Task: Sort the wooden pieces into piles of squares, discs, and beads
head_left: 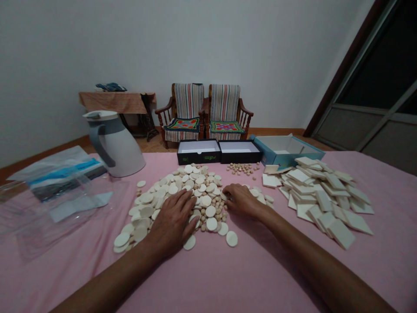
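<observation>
- Pink cloth (228,280) spreads under both forearms; the stretch on the near side of the wrists offers the most open room, while its far edge runs just behind the boxes.
- Mixed heap (173,189) of white discs and pale little balls lies under and between the hands, fanning out past the left hand. The step in hand looks like picking through it, discs from balls.
- Tile pile (323,201), square and loosely stacked, sits well to the right of the right hand; a band of bare cloth parts it from the heap.
- Clear packaging (39,234) is well left of the left hand and would limit a wide sweep that way.
- Blue box (276,160) stands beyond the right hand, its near wall just behind the tiles.
- White jug (122,148) is upright, beyond and left of the left hand.
- Two black boxes (198,157) stand side by side straight beyond the heap, with only a narrow strip before them.
- Left hand (172,215) lies palm down on the discs, fingers loosely spread, thumb apart.
- Right hand (243,200) curls at the heap's right side, fingers bent narrow; whether it pinches anything, I cannot tell. The next move probably calls for a light fingertip pinch, as pieces overlap.
- Loose balls (241,168) lie scattered just beyond the right hand.
</observation>
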`<state>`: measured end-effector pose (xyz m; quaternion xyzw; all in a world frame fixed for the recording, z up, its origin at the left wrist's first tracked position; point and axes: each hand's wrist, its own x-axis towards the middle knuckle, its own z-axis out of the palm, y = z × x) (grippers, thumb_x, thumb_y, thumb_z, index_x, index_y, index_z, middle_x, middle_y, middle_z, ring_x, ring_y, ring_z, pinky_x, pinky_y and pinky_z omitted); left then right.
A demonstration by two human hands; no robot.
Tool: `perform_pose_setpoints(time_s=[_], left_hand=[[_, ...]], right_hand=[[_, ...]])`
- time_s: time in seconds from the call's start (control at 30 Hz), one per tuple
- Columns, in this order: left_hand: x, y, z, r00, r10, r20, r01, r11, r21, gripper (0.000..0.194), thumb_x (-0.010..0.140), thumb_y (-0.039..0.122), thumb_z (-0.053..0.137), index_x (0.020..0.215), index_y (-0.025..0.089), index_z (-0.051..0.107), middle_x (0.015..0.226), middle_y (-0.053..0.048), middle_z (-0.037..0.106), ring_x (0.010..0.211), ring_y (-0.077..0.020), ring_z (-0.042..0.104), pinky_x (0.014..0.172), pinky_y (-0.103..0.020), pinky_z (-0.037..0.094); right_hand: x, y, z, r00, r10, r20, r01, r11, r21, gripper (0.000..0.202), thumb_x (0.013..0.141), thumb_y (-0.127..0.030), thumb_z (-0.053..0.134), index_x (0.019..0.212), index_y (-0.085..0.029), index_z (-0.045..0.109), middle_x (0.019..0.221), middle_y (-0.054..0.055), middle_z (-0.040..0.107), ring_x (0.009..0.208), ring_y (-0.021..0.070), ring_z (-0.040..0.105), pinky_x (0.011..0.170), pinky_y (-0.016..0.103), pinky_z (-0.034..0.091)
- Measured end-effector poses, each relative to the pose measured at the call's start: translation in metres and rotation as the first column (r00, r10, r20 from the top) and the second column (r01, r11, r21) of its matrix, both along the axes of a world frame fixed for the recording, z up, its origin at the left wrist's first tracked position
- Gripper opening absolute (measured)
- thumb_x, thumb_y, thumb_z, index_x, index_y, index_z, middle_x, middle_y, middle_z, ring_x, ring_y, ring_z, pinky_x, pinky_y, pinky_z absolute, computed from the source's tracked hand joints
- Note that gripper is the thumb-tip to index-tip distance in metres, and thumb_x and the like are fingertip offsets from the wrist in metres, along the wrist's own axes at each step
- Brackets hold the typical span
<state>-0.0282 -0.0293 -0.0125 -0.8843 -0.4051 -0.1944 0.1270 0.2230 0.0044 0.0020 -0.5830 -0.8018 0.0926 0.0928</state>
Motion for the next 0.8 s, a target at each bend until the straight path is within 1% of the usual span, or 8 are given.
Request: perform_pose_setpoints(time_s=[0.13,0.27,0.37,0.5,0.57,0.63,0.7,0.8], left_hand=[[0.000,0.000,0.000,1.000,0.001,0.002,-0.001,1.000,-0.012,0.041,0.091,0.033,0.052,0.127,0.012,0.055,0.137,-0.016,0.054,0.131,-0.0324,0.043,0.106,-0.052,0.040],[0.000,0.000,-0.001,1.000,-0.008,0.015,0.009,1.000,-0.019,0.041,0.091,0.032,0.052,0.127,0.013,0.056,0.137,-0.015,0.054,0.131,-0.0319,0.042,0.106,-0.052,0.040],[-0.001,-0.001,0.000,1.000,-0.013,0.019,0.014,1.000,-0.019,0.041,0.092,0.032,0.052,0.127,0.013,0.055,0.136,-0.016,0.054,0.132,-0.0322,0.042,0.106,-0.052,0.040],[-0.002,-0.001,0.000,1.000,-0.016,0.021,0.017,1.000,-0.008,0.042,0.092,0.032,0.052,0.128,0.012,0.055,0.136,-0.016,0.054,0.131,-0.0326,0.043,0.106,-0.053,0.041],[-0.002,-0.001,0.000,1.000,-0.017,0.020,0.017,1.000,-0.004,0.042,0.092,0.033,0.052,0.128,0.012,0.055,0.136,-0.016,0.055,0.131,-0.0324,0.043,0.106,-0.052,0.041],[-0.001,0.000,0.000,1.000,-0.018,0.013,0.018,1.000,-0.004,0.042,0.092,0.033,0.051,0.127,0.012,0.056,0.136,-0.016,0.055,0.131,-0.0322,0.043,0.106,-0.052,0.041],[-0.001,0.000,0.000,1.000,-0.018,0.007,0.018,1.000,-0.004,0.041,0.092,0.034,0.050,0.127,0.012,0.056,0.136,-0.016,0.055,0.131,-0.0322,0.043,0.106,-0.052,0.041],[-0.001,0.000,0.000,1.000,-0.014,0.015,0.014,1.000,0.000,0.041,0.092,0.033,0.050,0.127,0.012,0.056,0.136,-0.016,0.054,0.130,-0.0324,0.044,0.106,-0.053,0.041]], right_hand=[[0.000,-0.004,-0.002,0.999,-0.017,-0.033,0.017,1.000,0.024,0.014,0.082,-0.016,0.055,0.090,-0.018,0.067,0.093,0.007,0.069,0.086,0.0196,0.057,0.069,0.029,0.029],[0.000,-0.013,0.002,0.999,0.021,-0.040,-0.018,0.996,0.086,0.011,0.084,-0.017,0.057,0.081,-0.018,0.067,0.087,0.006,0.068,0.083,0.0179,0.056,0.071,0.028,0.029],[-0.002,-0.018,0.005,0.998,0.054,-0.018,-0.052,0.992,0.112,0.016,0.086,-0.017,0.056,0.073,-0.018,0.066,0.081,0.005,0.067,0.079,0.0165,0.055,0.070,0.028,0.029],[0.005,-0.017,0.006,0.996,0.062,-0.063,-0.052,0.988,0.145,0.025,0.089,-0.017,0.052,0.068,-0.018,0.065,0.079,0.006,0.067,0.078,0.0163,0.057,0.072,0.028,0.032],[0.017,-0.014,0.008,0.993,0.025,-0.114,-0.007,0.988,0.157,0.024,0.090,-0.018,0.050,0.074,-0.017,0.068,0.081,0.007,0.068,0.080,0.0176,0.058,0.073,0.028,0.036],[0.035,-0.012,0.012,0.981,-0.034,-0.191,0.068,0.982,0.173,0.022,0.090,-0.020,0.049,0.088,-0.017,0.071,0.089,0.008,0.071,0.083,0.0187,0.060,0.074,0.028,0.039],[0.057,-0.012,0.016,0.959,-0.101,-0.264,0.151,0.972,0.178,0.025,0.089,-0.022,0.048,0.098,-0.017,0.070,0.096,0.008,0.072,0.085,0.0192,0.062,0.075,0.028,0.041],[0.091,-0.016,0.019,0.935,-0.190,-0.298,0.245,0.957,0.156,0.027,0.087,-0.026,0.047,0.096,-0.017,0.072,0.093,0.007,0.073,0.082,0.0198,0.064,0.071,0.028,0.043]])
